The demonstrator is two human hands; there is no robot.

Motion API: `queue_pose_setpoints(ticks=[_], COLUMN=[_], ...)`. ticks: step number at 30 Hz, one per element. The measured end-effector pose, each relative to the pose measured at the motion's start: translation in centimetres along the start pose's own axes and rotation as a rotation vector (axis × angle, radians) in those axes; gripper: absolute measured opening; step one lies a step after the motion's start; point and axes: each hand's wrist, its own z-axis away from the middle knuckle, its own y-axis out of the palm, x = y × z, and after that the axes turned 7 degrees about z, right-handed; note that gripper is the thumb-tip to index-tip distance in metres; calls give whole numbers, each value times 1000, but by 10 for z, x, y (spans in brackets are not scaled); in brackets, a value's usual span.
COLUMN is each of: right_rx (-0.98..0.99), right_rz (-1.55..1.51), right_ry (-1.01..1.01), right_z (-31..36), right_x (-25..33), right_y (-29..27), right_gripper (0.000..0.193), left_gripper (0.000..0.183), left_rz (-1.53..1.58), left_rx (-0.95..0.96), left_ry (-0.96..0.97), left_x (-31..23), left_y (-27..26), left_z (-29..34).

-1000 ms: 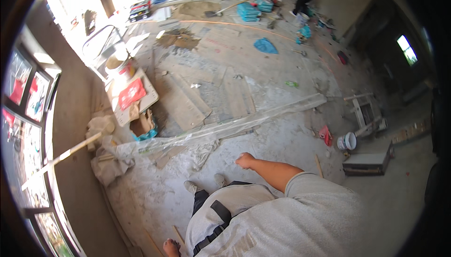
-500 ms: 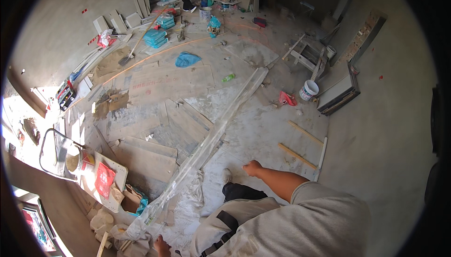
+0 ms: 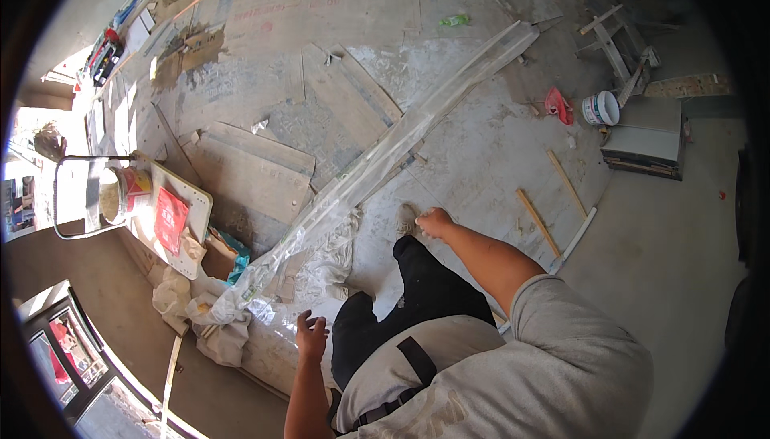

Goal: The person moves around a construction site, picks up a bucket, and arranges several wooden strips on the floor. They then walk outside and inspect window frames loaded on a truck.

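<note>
My left hand hangs beside my left leg, fingers loosely bent and apart, with nothing visible in it. Over my forward shoe, my right hand is held out with its fingers curled closed; whatever it might hold is hidden. Ahead of both hands a long strip wrapped in clear plastic lies diagonally across the floor. Crumpled whitish plastic sheeting lies beside it, near my feet. Neither hand touches the strip.
Boards cover the floor beyond the strip. At left are a bucket, a red packet on a pale panel and an open bag. Wooden sticks, a white bucket and a trestle stand or lie at right.
The view has tipped down toward my feet, so the far room and the person there are out of sight. My left hand and forearm have come further into view; my right hand stays curled.
</note>
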Motion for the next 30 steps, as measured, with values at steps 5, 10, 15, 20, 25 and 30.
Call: queue_pose_setpoints(ticks=[5,10,15,20,25,30], right_rx=[-14,65,-68,-186,-402,-152], right_rz=[-240,-530,-526,-631,-1036,-897], right_ry=[-30,192,489,479,336,73], right_z=[-114,-240,-340,-385,-355,-245], right_x=[20,54,115,144,118,90], right_y=[27,131,259,281,235,169], right_gripper=[21,27,64,69,22,25], left_gripper=[63,70,58,48,63,74], left_rz=[-189,-760,-582,-546,-517,-368], left_rx=[190,107,-8,-77,-28,-15], left_ry=[213,418,447,457,395,290], left_x=[15,67,79,58,64,31], left_y=[44,44,12,-6,4,32], left_z=[2,-25,-37,-3,3,-41])
